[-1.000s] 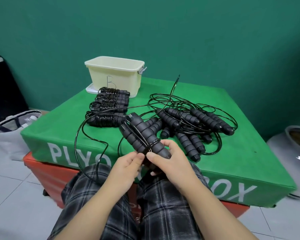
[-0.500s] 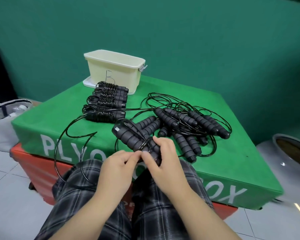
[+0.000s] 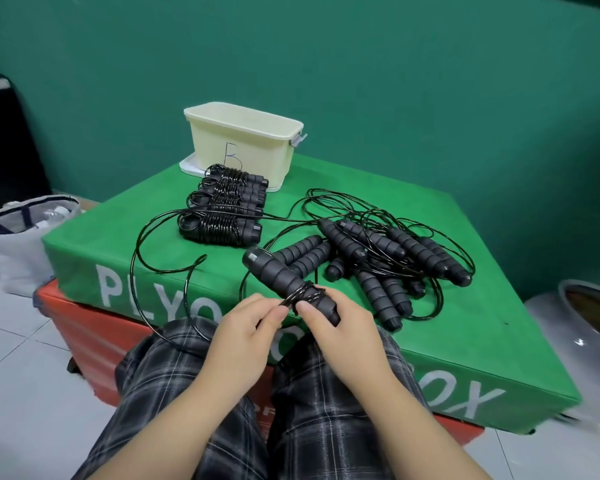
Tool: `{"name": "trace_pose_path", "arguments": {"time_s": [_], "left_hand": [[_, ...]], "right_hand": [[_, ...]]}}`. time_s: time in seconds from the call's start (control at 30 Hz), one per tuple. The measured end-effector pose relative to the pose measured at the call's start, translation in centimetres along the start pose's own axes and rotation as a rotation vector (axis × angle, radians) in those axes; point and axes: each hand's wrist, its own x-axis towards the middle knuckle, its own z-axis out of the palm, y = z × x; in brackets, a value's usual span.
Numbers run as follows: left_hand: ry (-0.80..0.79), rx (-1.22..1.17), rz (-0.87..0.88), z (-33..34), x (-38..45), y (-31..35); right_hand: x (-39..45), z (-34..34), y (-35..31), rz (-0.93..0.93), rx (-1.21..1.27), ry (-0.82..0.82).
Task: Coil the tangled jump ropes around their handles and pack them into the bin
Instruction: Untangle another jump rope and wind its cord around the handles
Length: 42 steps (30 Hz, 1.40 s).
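My right hand [image 3: 340,327] grips a pair of black foam jump-rope handles [image 3: 274,271] held together, pointing up and left over the box's front edge. A few turns of thin black rope wrap their lower end. My left hand [image 3: 246,323] pinches that rope [image 3: 160,233] just beside the wraps; its loose length loops off to the left and down over my knee. A tangled pile of ropes and handles [image 3: 388,258] lies on the green box at the right. Several coiled ropes [image 3: 226,209] lie in a row before the cream bin [image 3: 243,143].
The bin stands on its white lid at the back of the green plyo box [image 3: 465,334], which sits on a red box [image 3: 94,337]. A grey bag [image 3: 18,237] is on the floor at left, a grey pot [image 3: 582,327] at right. My plaid-trousered knees are below the hands.
More rope is wound round the handles' lower end. The loose loop at the left has drawn in and swung lower. The held handles now point more steeply up-left.
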Motion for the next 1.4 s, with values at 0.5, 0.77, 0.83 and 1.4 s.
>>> {"name": "trace_pose_path", "arguments": {"time_s": [0.5, 0.77, 0.83, 1.4], "left_hand": [[0.08, -0.433, -0.294, 2.1, -0.3, 0.2], [-0.175, -0.244, -0.236, 1.5, -0.3, -0.4], [-0.117, -0.17, -0.17, 1.5, -0.3, -0.8], [0.057, -0.049, 0.085, 1.6, -0.9, -0.8]], "right_hand": [[-0.1, -0.3, -0.2, 0.011, 0.437, 0.06], [-0.1, -0.5, 0.1, 0.068, 0.517, 0.051], [-0.1, -0.2, 0.1, 0.069, 0.439, 0.13], [-0.4, 1.0, 0.4, -0.156, -0.266, 0.074]]}}
